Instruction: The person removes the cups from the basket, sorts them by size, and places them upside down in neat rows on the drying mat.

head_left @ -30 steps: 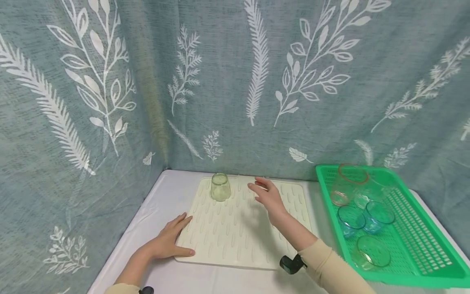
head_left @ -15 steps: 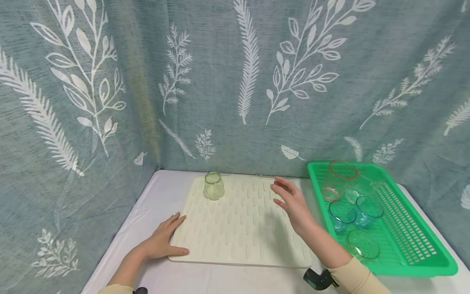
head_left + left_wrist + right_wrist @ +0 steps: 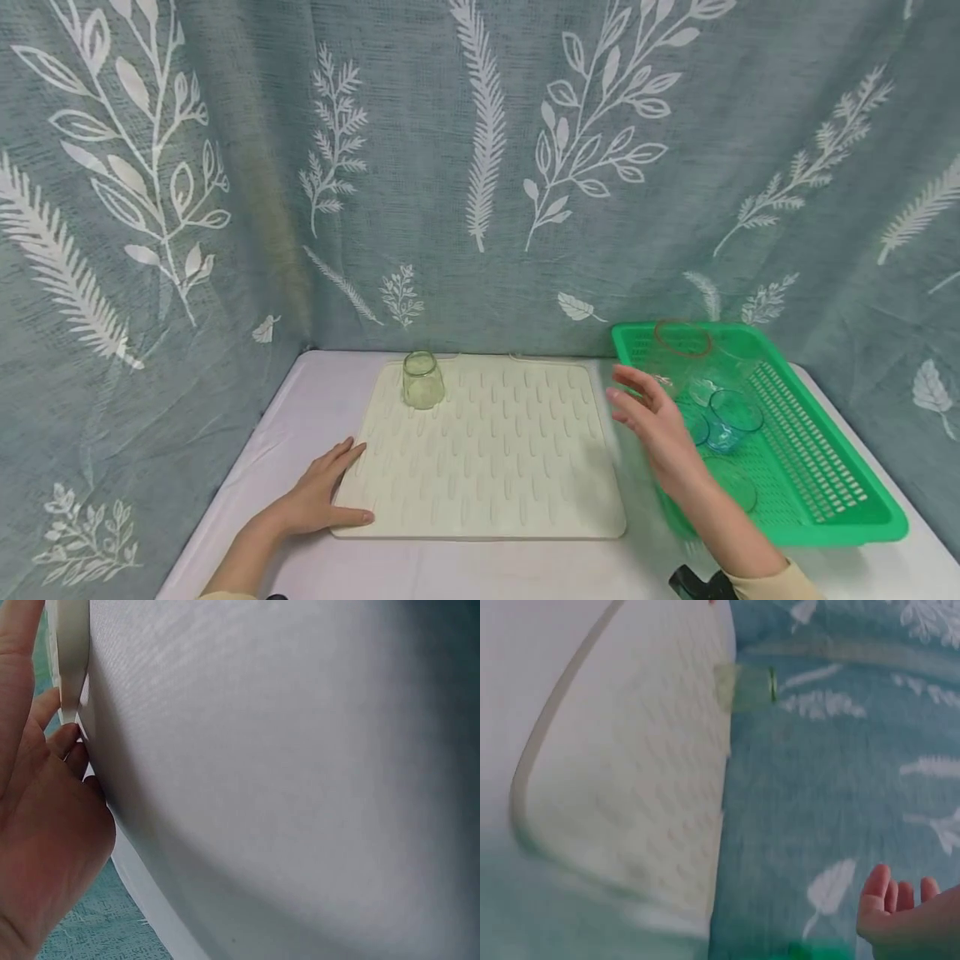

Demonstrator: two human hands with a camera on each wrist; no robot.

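A cream ribbed mat (image 3: 495,467) lies flat on the table, with one pale green drinking glass (image 3: 423,385) standing narrow end up near its back left corner. My left hand (image 3: 309,497) rests at the mat's front left corner, thumb over the front part and fingers spread along the left edge. In the left wrist view its fingertips (image 3: 66,735) touch the mat's edge. Nothing is in my right hand (image 3: 662,429), held with fingers loosely bent above the left side of a green plastic basket (image 3: 817,492). Inside the basket, blue glasses (image 3: 733,421) stand partly hidden behind that hand.
Also in the basket are a tall clear glass with a red rim (image 3: 682,337) at the back and a green glass (image 3: 731,483) at the front, partly covered by my forearm. A blue-green leaf-patterned curtain (image 3: 405,167) closes off the back and both sides of the white table (image 3: 450,575).
My right hand has moved right, from over the mat to the basket's left side. The left hand has stayed at the mat's corner. The head view has turned slightly to the right.
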